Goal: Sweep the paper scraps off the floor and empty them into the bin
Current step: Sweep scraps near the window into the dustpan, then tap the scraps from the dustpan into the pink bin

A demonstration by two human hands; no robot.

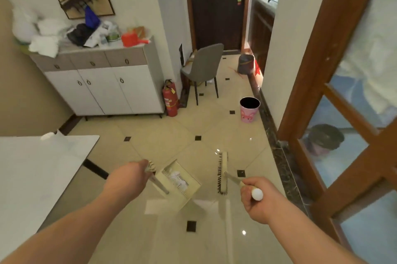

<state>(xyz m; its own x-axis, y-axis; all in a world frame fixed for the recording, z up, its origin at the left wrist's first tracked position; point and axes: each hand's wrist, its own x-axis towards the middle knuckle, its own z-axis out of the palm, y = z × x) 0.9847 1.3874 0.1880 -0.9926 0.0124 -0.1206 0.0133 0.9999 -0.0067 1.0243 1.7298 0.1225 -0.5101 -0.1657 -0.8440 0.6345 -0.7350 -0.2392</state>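
- The dustpan (pixel 179 184) is held by its long handle in the left hand (pixel 133 174), whose fingers are closed around the top of the handle
- The pan is seen tilted above the tiled floor (pixel 163 141), with white paper scraps (pixel 179 180) lying inside it
- The broom (pixel 222 174) is gripped in the right hand (pixel 256 198), the fist wrapped tightly around the handle just below its round white end cap
- The brush head is turned on edge, bristles facing left toward the dustpan, with a gap left between the two
- The pink bin (pixel 249 110) is found farther ahead on the floor, to the right, close to the dark border strip along the wall; its black-lined opening is uncovered
- A grey chair (pixel 203 66) and a red fire extinguisher (pixel 170 98) are placed beyond the bin, beside a white cabinet (pixel 103 85) whose top is piled with bags and cloths
- A white table (pixel 36 169) is seen at the left edge, and a wooden glazed door (pixel 343 113) at the right
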